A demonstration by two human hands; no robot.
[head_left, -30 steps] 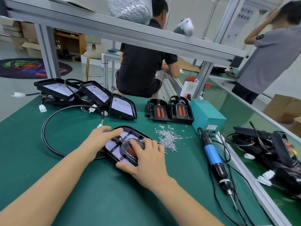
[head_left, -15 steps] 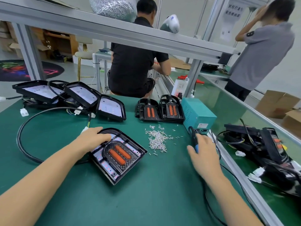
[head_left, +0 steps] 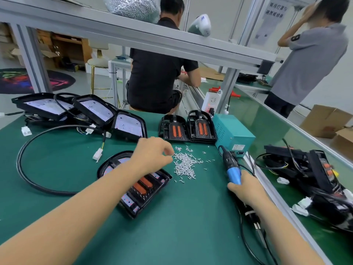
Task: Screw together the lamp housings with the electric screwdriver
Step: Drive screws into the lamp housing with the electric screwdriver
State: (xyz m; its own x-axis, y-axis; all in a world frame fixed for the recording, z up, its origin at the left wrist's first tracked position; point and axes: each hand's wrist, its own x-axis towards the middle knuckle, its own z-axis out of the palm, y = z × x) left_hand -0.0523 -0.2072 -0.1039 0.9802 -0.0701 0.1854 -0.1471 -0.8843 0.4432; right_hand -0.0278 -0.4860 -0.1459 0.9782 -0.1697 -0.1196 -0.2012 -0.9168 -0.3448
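Note:
A black lamp housing (head_left: pixel 141 190) with two orange strips lies on the green mat, partly under my left forearm. My left hand (head_left: pixel 152 153) hovers past it at the edge of a pile of small silver screws (head_left: pixel 185 164), fingertips pinched together on a screw. My right hand (head_left: pixel 246 188) is wrapped around the blue-and-black electric screwdriver (head_left: pixel 232 167), which lies tilted near the table's right edge. Its bit end (head_left: pixel 257 230) shows below my wrist.
Two black back covers (head_left: pixel 188 129) stand behind the screws beside a teal power box (head_left: pixel 233 132). Several open lamp housings (head_left: pixel 91 111) and a looped black cable (head_left: pixel 28 169) fill the left. More housings (head_left: pixel 315 175) lie beyond the aluminium rail (head_left: pixel 286 213). Two people stand behind.
My left hand left the lamp housing and reached right to the screw pile. My right hand closed around the screwdriver and drew it slightly towards me.

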